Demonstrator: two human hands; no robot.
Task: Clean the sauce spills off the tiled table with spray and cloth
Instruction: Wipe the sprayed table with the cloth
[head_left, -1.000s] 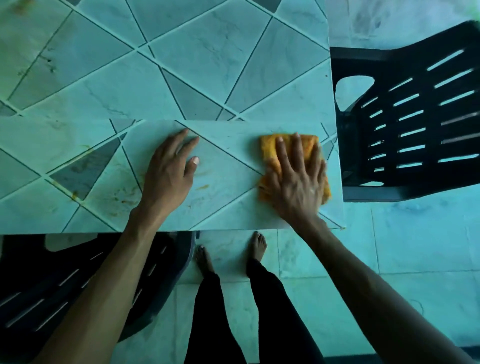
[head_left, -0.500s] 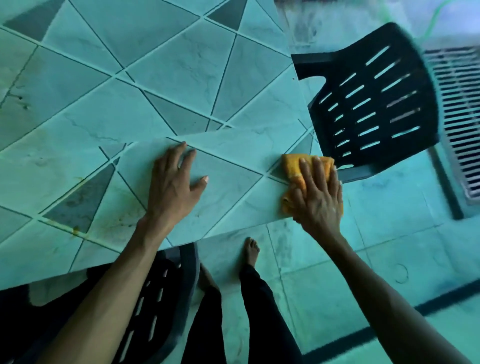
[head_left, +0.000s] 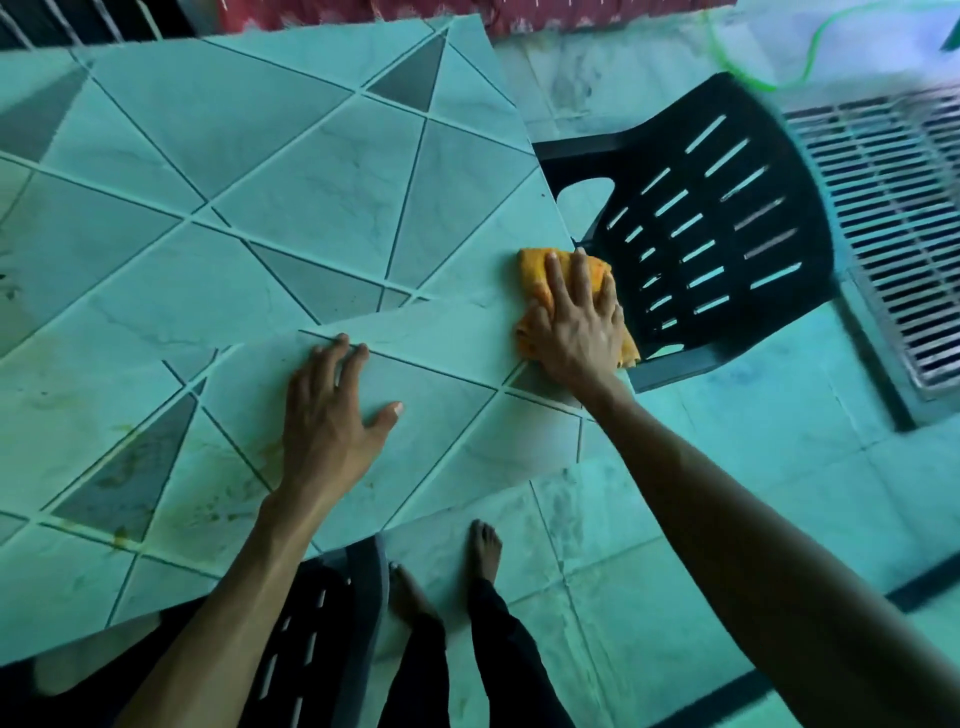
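Pushed ahead of the left hand (head_left: 327, 415), the cloth (head_left: 535, 270) sits under the flat, straight-fingered right hand (head_left: 576, 322); the left, spread open, braces the desk (head_left: 311, 182).

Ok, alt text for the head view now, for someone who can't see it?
The right hand presses an orange cloth on the tiled table near its right edge, beside a black chair. The left hand lies flat on the tiles; yellowish sauce smears show left of it.
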